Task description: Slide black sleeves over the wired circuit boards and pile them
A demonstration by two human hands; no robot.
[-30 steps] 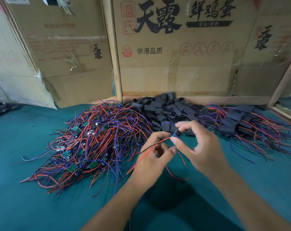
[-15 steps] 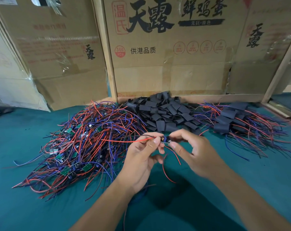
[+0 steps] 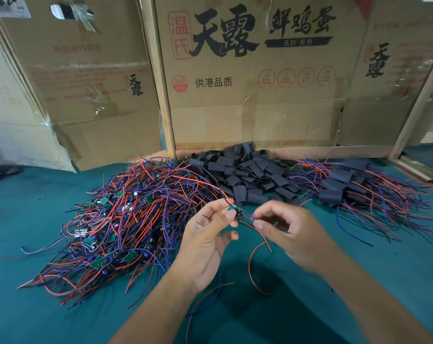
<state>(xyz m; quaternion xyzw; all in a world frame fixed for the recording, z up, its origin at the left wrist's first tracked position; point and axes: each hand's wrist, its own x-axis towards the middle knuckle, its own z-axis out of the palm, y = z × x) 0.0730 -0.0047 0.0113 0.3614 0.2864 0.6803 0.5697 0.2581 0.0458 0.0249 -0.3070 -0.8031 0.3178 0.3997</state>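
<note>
Cardboard boxes [image 3: 255, 95] stand along the back of your bench, the middle one printed 天露, 鲜鸡蛋, 供港品质 and a red "360 PCS" stamp; the box to its left [image 3: 91, 78] repeats 天露. Since half a second ago your hands have drawn slightly apart and the red lead that ran level to the left now arches up and back. Your left hand [image 3: 208, 242] pinches a small wired circuit board [image 3: 235, 210] at thumb and forefinger; your right hand [image 3: 288, 228] pinches its blue and red wires just beside the board. Behind them lies the heap of black sleeves [image 3: 247, 175], left of it the tangle of unsleeved boards [image 3: 126, 219], right the sleeved pile [image 3: 354, 187], all on green cloth [image 3: 36, 306].
</note>
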